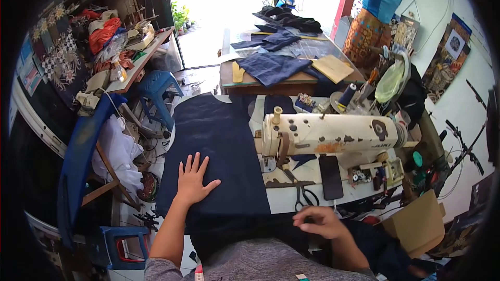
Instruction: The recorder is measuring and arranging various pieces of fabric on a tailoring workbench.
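A dark navy garment piece (222, 140) lies spread over the left part of the sewing table, its lower edge at the table's front. My left hand (195, 181) rests flat on it, fingers spread. Above the front edge, my right hand (318, 220) is raised with its fingers curled; whether they hold anything small cannot be told. Just beyond it lie black-handled scissors (306, 197) and a dark smartphone (330, 177) with a white cable. A worn cream industrial sewing machine (332, 134) stands right of the cloth, its needle end beside the cloth's right edge.
Behind the machine are a navy thread cone (347, 95) and a pin cushion (305, 101). An open box of bobbins (365, 173) sits at right. A cutting table (234, 80) bears more navy cloth. Blue plastic stools (158, 86) stand left; a cardboard box (420, 224) is at lower right.
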Tool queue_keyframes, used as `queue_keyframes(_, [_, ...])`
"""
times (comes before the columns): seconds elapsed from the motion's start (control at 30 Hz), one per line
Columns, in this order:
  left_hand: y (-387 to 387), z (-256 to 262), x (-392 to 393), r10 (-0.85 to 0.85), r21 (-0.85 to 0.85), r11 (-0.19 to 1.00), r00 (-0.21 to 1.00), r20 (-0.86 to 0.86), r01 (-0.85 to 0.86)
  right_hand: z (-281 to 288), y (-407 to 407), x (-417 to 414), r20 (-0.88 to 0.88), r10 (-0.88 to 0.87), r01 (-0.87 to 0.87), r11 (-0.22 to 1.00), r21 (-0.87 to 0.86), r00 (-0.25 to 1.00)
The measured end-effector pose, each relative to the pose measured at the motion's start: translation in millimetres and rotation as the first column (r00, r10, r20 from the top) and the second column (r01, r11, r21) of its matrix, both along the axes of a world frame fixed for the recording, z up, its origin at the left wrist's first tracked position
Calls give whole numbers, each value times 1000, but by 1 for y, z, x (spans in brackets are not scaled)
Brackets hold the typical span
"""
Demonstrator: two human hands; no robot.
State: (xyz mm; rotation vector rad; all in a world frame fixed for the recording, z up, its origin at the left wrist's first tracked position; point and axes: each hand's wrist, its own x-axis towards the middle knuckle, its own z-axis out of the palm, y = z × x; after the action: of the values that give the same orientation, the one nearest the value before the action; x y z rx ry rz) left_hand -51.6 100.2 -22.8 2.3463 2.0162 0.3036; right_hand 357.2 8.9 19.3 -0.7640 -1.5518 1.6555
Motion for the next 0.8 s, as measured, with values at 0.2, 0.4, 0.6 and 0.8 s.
queue_keyframes(0.2, [70,14,37,-91,231,973,959,269,27,121,24,52,186,-335,253,897,362,924])
queue_keyframes(0.4, [98,-19,68,-43,-65,997,997,64,47,203,47,28,537,-190,-154,833,532,822])
queue_keyframes(0.6, [111,10,128,-178,73,983,962,208,166,122,20,-65,343,281,-285,958,-40,896])
queue_keyframes(0.8, [127,10,157,-257,170,965,855,451,200,25,-12,-127,802,-365,196,931,309,473])
